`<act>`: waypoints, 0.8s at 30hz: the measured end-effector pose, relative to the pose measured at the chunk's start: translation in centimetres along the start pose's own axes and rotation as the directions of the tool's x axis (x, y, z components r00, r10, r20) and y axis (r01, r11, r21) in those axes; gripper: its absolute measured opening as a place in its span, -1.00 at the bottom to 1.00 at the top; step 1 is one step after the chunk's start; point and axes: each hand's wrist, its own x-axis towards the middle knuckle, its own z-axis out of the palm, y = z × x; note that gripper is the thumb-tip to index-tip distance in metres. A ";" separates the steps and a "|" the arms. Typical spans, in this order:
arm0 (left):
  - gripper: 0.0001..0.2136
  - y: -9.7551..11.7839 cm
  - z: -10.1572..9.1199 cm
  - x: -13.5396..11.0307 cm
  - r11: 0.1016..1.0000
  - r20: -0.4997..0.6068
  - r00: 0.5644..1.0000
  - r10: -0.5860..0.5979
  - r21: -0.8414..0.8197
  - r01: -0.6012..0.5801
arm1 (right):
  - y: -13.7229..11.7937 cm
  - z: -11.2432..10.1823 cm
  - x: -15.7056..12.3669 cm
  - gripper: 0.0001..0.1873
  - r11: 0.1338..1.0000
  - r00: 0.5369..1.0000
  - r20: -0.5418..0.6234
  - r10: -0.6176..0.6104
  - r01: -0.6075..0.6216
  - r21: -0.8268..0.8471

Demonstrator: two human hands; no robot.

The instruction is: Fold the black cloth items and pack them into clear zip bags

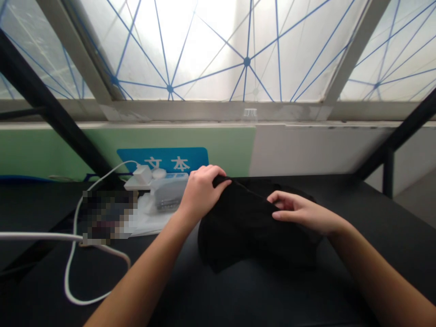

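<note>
A black cloth lies bunched on the black table in front of me. My left hand is closed on the cloth's far left edge, fingers curled over it. My right hand rests on the top of the cloth to the right, fingers pinched on a fold of the fabric. Both forearms reach in from the bottom of the view.
A white power strip with plugged adapters sits at the back left, with a white cable looping over the table. A clear plastic packet and a blurred-out item lie beside it. Black frame posts stand at both sides.
</note>
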 end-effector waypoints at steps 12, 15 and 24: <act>-0.58 4.3 4.9 -7.6 0.898 0.501 0.748 0.436 -0.189 -0.397 | 2.2 0.2 0.3 -0.61 0.875 0.997 -0.078 0.003 -0.040 -0.483; -0.42 4.3 4.8 -8.8 0.906 0.536 0.737 0.413 -0.158 -0.393 | 2.2 -0.4 0.2 -0.57 0.902 0.998 -0.040 0.042 -0.056 -0.427; -0.82 4.0 5.8 -8.8 0.874 0.437 0.761 0.479 -0.155 -0.461 | 2.0 -1.4 0.1 -0.53 0.925 0.993 -0.079 -0.093 0.057 -0.376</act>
